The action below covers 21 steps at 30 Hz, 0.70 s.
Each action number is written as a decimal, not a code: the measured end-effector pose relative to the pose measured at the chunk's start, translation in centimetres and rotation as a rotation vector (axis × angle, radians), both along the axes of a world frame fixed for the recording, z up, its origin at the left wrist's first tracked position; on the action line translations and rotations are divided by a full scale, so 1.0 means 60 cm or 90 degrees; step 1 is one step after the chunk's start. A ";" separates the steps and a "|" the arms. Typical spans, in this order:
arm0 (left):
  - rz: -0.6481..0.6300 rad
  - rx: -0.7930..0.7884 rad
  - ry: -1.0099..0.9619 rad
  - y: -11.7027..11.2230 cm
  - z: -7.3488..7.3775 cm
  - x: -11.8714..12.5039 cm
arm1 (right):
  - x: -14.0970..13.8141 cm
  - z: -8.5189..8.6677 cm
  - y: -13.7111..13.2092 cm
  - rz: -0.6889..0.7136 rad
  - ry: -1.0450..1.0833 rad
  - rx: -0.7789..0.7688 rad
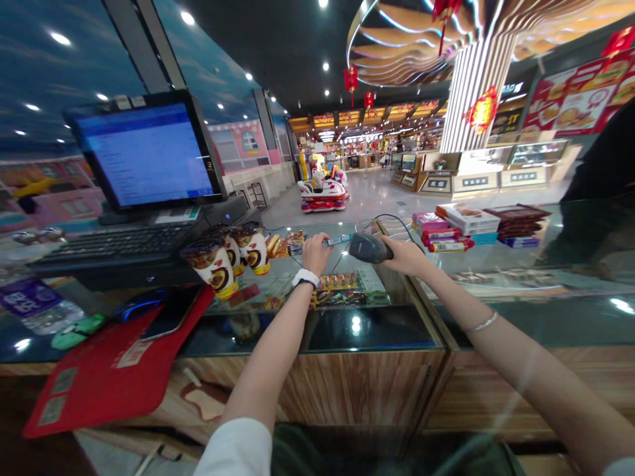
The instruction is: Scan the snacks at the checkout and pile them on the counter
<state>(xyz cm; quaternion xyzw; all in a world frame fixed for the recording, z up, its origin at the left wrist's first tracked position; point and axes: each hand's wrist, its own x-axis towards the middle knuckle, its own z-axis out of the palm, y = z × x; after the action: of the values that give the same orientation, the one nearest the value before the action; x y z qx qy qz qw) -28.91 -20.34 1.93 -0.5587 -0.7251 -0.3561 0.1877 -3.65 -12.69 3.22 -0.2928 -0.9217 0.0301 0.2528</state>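
Slim teal-and-white packet (339,240) extends from the left hand (316,254), its near end pinched between the fingers, its far end right by the dark grey plastic scanner (368,248); whether they touch, I cannot tell. The right hand (404,256) has its fingers closed around the scanner's handle. Left of the scanner, white, brown and yellow cups (234,255) stand on the glass-topped bench (377,330).

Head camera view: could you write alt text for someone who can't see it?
A person's right hand holds a dark handheld scanner close to a small blue-green item in the left hand, above a glass-topped counter. Cups and a lit monitor stand to the left; packaged goods lie to the right.
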 end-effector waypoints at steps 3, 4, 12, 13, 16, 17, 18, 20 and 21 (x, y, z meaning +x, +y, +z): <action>-0.007 0.007 -0.004 0.000 0.001 0.001 | 0.001 -0.006 0.010 0.117 0.069 -0.063; -0.010 0.010 -0.005 0.000 0.001 0.001 | 0.000 -0.008 0.016 0.163 0.093 -0.080; -0.031 0.048 -0.016 0.000 0.005 0.001 | -0.012 -0.045 0.066 0.263 0.067 -0.030; -0.031 0.049 -0.018 0.000 0.006 0.002 | -0.013 -0.051 0.071 0.251 0.048 -0.025; -0.034 0.049 -0.015 0.000 0.008 0.006 | -0.017 -0.066 0.083 0.229 0.013 -0.025; -0.036 0.050 -0.013 -0.001 0.009 0.008 | -0.019 -0.070 0.086 0.228 0.008 -0.029; -0.039 0.050 -0.010 -0.001 0.010 0.009 | -0.020 -0.073 0.089 0.231 0.005 -0.033; -0.046 0.052 -0.005 -0.002 0.011 0.012 | -0.024 -0.078 0.093 0.241 0.003 -0.041; -0.049 0.053 -0.003 -0.002 0.011 0.013 | -0.026 -0.080 0.094 0.248 0.004 -0.043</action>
<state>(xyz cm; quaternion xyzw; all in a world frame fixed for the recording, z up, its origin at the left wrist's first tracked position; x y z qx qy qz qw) -28.10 -20.47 2.58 -0.5772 -0.6878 -0.3945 0.1954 -5.21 -7.03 -1.60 -0.1176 -0.9585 0.1105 0.2349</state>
